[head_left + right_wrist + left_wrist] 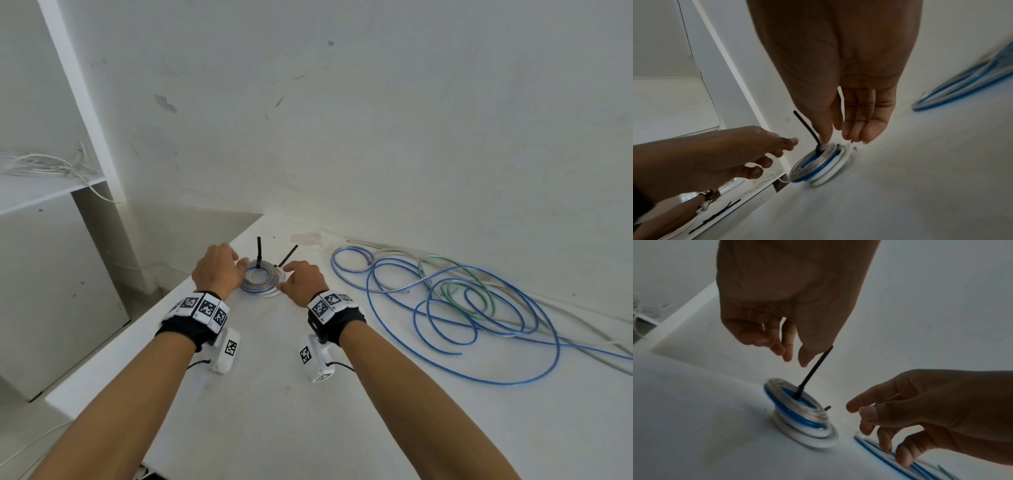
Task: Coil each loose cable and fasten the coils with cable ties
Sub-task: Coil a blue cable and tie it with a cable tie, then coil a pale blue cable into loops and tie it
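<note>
A small blue-and-clear cable coil (251,289) lies stacked on a white coil (272,294) near the table's far left corner. Two black cable ties stick up from the stack, one upright (259,250) and one slanted (288,255). My left hand (239,263) hovers at the stack's left rim with loosely curled fingers, holding nothing; its fingertips (789,353) hang beside the tie tail (812,374). My right hand (286,277) reaches the right rim with straight fingers (846,136) over the coil (818,162). Whether it touches the coil is unclear.
A tangle of loose blue, green and grey cables (476,301) sprawls over the right side of the white table (274,394). The table's left edge (137,329) drops off. A shelf (51,192) with white cables stands at the left. Several black ties (715,216) lie below that edge.
</note>
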The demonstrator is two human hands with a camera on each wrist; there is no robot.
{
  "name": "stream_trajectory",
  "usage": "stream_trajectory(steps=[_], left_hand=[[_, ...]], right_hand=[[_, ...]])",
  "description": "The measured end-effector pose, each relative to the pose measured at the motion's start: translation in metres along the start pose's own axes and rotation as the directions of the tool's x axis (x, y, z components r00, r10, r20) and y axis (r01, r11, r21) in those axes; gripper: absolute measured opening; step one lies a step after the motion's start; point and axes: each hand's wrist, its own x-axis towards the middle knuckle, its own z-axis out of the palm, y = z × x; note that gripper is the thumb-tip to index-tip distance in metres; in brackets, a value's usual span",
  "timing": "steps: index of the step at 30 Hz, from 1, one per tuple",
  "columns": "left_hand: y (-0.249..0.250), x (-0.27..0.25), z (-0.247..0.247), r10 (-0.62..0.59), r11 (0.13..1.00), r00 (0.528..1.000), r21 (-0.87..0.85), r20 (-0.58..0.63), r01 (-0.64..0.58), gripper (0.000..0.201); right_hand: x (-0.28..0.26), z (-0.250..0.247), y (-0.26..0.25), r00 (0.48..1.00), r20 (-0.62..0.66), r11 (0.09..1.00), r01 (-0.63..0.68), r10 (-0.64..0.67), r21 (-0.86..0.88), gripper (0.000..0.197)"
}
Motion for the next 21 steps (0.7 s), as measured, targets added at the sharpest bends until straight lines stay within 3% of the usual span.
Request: stream_trajectory(steps=[3,7,11,14,17,19,21], left_hand=[[0.025,-0.010,0.001,0.093,0.995,0.994,-0.022,-0.051,-0.094,0.021],[0.078,-0.031,0.017,0.237,0.970,0.968,-0.073,0.084,-0.232,0.018],[0.134,-0.057,0.046,0.385,0.923,0.876,-0.151,0.290,-0.355,0.017],[0.161,-0.075,0.070,0.369,0.928,0.789,-0.247,0.492,-0.280,0.029],[0.177,-0.091,0.087,0.341,0.936,0.697,-0.292,0.630,-0.194,0.041],[0.185,-0.097,0.092,0.351,0.915,0.691,-0.387,0.632,-0.110,0.033],[0.190,-0.096,0.087,0.353,0.854,0.709,-0.520,0.611,0.023,0.024]], right_hand=[[-0.002,-0.025,0.019,0.999,0.002,0.996,-0.050,0.050,-0.076,0.039],[-0.016,-0.069,0.058,0.992,-0.046,0.955,-0.127,0.119,-0.266,0.041],[-0.049,-0.102,0.098,0.964,-0.101,0.879,-0.265,0.245,-0.396,0.064],[-0.077,-0.107,0.118,0.958,0.023,0.839,-0.238,0.285,-0.489,0.063],[-0.101,-0.110,0.124,0.966,0.137,0.889,-0.140,0.220,-0.437,0.024],[-0.116,-0.124,0.121,0.963,0.197,0.942,-0.117,0.185,-0.314,0.007],[-0.128,-0.144,0.113,0.948,0.276,0.983,-0.123,0.156,-0.134,0.014]])
